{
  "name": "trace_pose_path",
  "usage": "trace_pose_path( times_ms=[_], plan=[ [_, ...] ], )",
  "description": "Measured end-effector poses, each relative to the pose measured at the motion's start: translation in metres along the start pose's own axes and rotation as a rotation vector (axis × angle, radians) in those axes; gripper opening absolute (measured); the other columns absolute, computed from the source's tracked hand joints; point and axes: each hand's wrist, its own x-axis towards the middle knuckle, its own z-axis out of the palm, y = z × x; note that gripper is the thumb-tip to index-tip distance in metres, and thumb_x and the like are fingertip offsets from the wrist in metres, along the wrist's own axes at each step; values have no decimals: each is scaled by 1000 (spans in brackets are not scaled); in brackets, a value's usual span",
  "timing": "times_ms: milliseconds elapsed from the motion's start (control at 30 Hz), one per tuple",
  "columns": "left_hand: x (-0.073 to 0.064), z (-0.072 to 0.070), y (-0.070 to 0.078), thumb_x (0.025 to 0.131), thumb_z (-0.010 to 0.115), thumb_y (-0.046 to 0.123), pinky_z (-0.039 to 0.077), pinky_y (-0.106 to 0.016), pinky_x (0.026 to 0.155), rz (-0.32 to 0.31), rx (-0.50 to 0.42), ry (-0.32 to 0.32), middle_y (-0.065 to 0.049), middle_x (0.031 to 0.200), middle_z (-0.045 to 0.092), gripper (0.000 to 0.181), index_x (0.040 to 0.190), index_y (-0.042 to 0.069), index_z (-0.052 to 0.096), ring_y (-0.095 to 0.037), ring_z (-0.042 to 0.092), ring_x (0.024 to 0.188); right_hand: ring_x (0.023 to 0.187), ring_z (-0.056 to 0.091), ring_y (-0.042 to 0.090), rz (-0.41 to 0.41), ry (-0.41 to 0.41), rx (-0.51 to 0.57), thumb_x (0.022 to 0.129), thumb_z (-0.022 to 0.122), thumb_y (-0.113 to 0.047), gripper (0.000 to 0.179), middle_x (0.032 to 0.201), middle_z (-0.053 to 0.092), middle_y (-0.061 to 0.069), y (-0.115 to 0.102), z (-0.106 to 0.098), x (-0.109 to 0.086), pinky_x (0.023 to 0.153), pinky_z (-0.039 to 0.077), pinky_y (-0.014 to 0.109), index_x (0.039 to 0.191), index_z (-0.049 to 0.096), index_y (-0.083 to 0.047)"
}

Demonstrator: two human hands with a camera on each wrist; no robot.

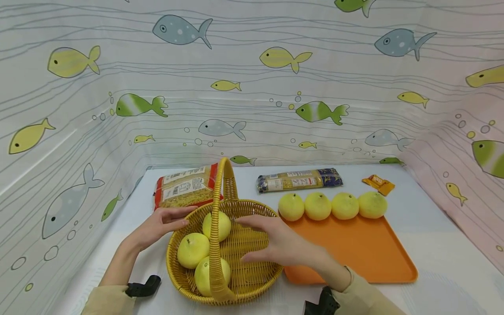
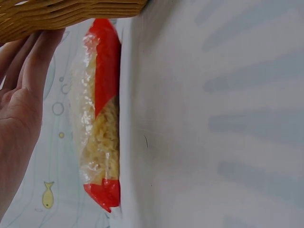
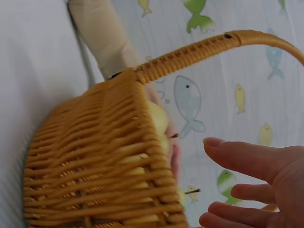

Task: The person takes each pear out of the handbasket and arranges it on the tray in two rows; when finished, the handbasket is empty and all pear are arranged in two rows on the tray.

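A wicker basket (image 1: 252, 292) with an arched handle holds three round yellow pears, such as the near pear (image 1: 202, 275), all in its left half. My left hand (image 1: 163, 225) rests at the basket's back left rim with its fingers extended. In the left wrist view, the fingers (image 2: 40, 61) of that hand reach up to the underside of the basket's edge. Over the basket's right half hovers my right hand (image 1: 283, 243), thumb and fingers spread apart and nothing between them. The right wrist view shows this hand (image 3: 266, 185) beside the basket rim, not touching it.
An orange tray (image 1: 354, 253) lies on the right, with several more pears (image 1: 318, 206) in a row along its back edge. Behind stand a red pasta bag (image 1: 185, 188), a long noodle packet (image 1: 299, 180) and a small orange packet (image 1: 379, 184). Fish-patterned curtains enclose the table.
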Motion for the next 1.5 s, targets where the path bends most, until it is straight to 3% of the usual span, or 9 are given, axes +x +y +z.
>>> trace_pose_path(
  times_ms=[333, 533, 800, 967, 1267, 1500],
  plan=[
    [0, 0, -1, 101, 61, 25, 45, -23, 96, -2, 21, 12, -10, 143, 57, 44, 144, 19, 57, 4, 53, 122, 130, 54, 15, -35, -61, -42, 84, 82, -32, 69, 142, 58, -1, -6, 18, 14, 109, 42, 31, 145, 53, -15],
    [2, 0, 0, 101, 60, 24, 43, -33, 100, -12, 8, 7, -9, 141, 59, 44, 144, 18, 56, 2, 54, 123, 127, 57, 16, -8, -112, 52, 84, 82, -27, 68, 139, 60, 1, -9, 29, 20, 106, 43, 25, 143, 53, -11],
    [3, 0, 0, 101, 61, 24, 43, -22, 96, -5, 12, 16, -10, 143, 58, 44, 144, 17, 56, 4, 52, 123, 125, 56, 5, -28, -131, 142, 83, 80, -11, 60, 134, 63, -4, -2, 45, 24, 106, 43, 24, 138, 57, -13],
    [4, 0, -2, 101, 61, 24, 43, -21, 96, -12, -1, 6, -11, 143, 58, 45, 144, 17, 56, 1, 53, 124, 124, 56, 4, -26, -140, 168, 83, 81, -12, 58, 133, 64, -2, 2, 53, 25, 105, 43, 22, 136, 59, -10],
    [1, -2, 0, 101, 61, 24, 43, -21, 96, -16, 14, 12, -11, 142, 59, 44, 144, 16, 56, 4, 54, 121, 117, 56, -1, -32, -173, -19, 81, 81, -16, 51, 126, 66, -7, 0, 62, 27, 101, 43, 18, 128, 63, -13],
    [2, -2, -2, 101, 60, 21, 46, -20, 95, 18, -5, -9, -13, 145, 56, 44, 145, 17, 55, 4, 53, 123, 116, 55, -4, -45, -232, -44, 84, 80, -17, 48, 125, 65, -10, 4, 62, 26, 98, 45, 18, 129, 62, -14]
  ],
)
